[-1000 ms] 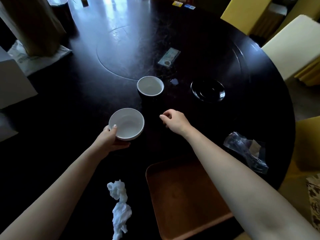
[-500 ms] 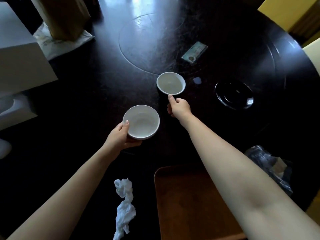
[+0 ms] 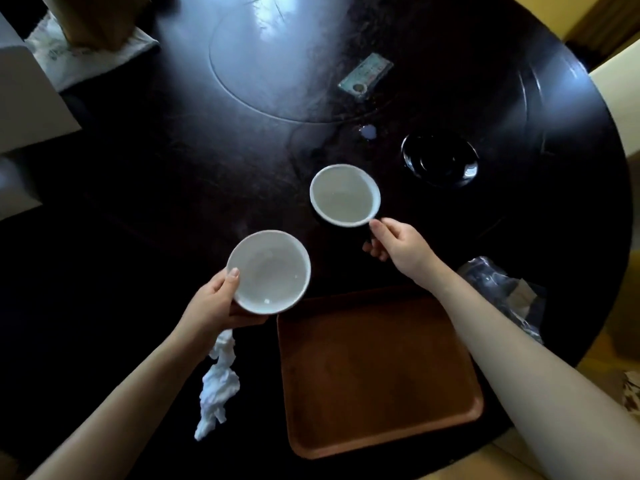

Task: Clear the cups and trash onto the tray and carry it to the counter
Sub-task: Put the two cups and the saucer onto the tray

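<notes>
My left hand grips a white bowl by its near rim and holds it up just left of the tray's far-left corner. My right hand holds a cup, dark outside and white inside, by its near side, lifted above the dark table beyond the tray. The brown wooden tray lies at the near table edge with nothing on it. A crumpled white tissue lies left of the tray. A clear plastic wrapper lies to the tray's right, partly behind my right forearm.
A black saucer sits beyond the cup to the right. A small packet lies near the inset turntable ring. White boxes stand at the left edge. Yellow chairs surround the round table on the right.
My right hand has taken hold of the cup and drawn it toward me and the tray. My left hand has brought the bowl nearer to the tray.
</notes>
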The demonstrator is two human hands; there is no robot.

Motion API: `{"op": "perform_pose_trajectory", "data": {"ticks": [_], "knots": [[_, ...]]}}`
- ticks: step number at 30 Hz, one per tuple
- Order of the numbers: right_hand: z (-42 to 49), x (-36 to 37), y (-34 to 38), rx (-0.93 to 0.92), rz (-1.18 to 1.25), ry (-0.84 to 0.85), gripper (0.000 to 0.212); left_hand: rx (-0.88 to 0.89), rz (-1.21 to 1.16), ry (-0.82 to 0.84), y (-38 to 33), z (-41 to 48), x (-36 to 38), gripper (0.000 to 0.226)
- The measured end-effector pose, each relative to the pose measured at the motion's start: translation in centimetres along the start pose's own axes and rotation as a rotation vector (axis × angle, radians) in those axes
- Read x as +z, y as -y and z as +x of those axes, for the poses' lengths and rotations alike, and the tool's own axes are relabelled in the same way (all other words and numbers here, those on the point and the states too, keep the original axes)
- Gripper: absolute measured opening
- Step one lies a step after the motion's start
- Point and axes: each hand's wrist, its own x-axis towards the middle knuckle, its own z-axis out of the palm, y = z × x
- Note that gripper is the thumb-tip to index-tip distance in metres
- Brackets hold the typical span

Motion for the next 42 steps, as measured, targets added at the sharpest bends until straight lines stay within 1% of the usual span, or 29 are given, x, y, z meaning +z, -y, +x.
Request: {"op": "perform_pose_trajectory", "data": {"ticks": [3,6,9,14,17,22,24,26,28,32,33,35,36,37,38,40,41,42], "knots": [[-3.9,-1.8,-2.2,-0.003,-0.037,0.100,0.033,-0.072,-0.040,-0.021,2.9,-2.1,1.5,0.025],[-7.1,-3.3,-4.1,0.015,-0.093,0.176,0.032,-0.125,-0.016,-0.032,5.5,-3.3,2.8,0.033],[-9.1,-4.4,-5.9,0.014,-0.171,0.202,0.032,-0.143,0.019,-0.057,6.8,-4.0,4.0,0.034],[-11.0,-5.6,-8.0,0.004,-0.207,0.257,0.033,-0.177,0.047,-0.078,7.9,-4.8,5.3,0.035],[-11.7,-6.0,-8.8,-0.008,-0.188,0.282,0.026,-0.189,0.043,-0.090,8.6,-5.1,5.9,0.035],[-12.6,-6.8,-9.6,0.000,-0.217,0.317,0.034,-0.169,0.015,-0.092,9.2,-5.4,7.1,0.033],[-12.9,-7.2,-10.0,0.001,-0.225,0.330,0.034,-0.151,0.020,-0.091,9.0,-5.5,7.7,0.033],[-13.1,-7.6,-10.4,-0.001,-0.222,0.343,0.031,-0.122,0.105,-0.135,9.0,-5.5,8.0,0.034],[-13.1,-7.9,-10.8,-0.007,-0.217,0.344,0.029,-0.072,0.272,-0.196,9.1,-5.4,7.8,0.034],[-12.7,-8.5,-11.3,-0.042,-0.183,0.352,0.028,0.055,0.576,-0.259,8.0,-6.2,7.0,0.017],[-12.7,-8.6,-11.3,-0.050,-0.176,0.355,0.027,0.081,0.662,-0.294,7.5,-6.6,7.2,0.019],[-12.5,-8.9,-11.2,-0.067,-0.164,0.365,0.028,0.195,0.815,-0.362,6.3,-7.3,8.1,0.037],[-12.4,-9.0,-11.1,-0.072,-0.161,0.368,0.029,0.284,0.813,-0.370,5.6,-7.6,8.9,0.042],[-12.3,-9.2,-10.8,-0.071,-0.154,0.371,0.028,0.340,0.728,-0.337,5.1,-7.8,10.0,0.042],[-12.1,-9.4,-10.6,-0.073,-0.148,0.374,0.025,0.316,0.563,-0.267,4.5,-7.8,11.3,0.042],[-11.7,-9.6,-10.0,-0.083,-0.160,0.386,0.031,0.095,0.138,-0.044,4.0,-7.3,14.4,0.041],[-11.6,-9.7,-9.9,-0.083,-0.169,0.395,0.032,-0.007,-0.003,0.068,4.0,-7.1,15.8,0.040],[-11.4,-9.8,-9.8,-0.080,-0.173,0.407,0.029,-0.061,-0.044,0.169,4.0,-7.0,17.0,0.036]]}}
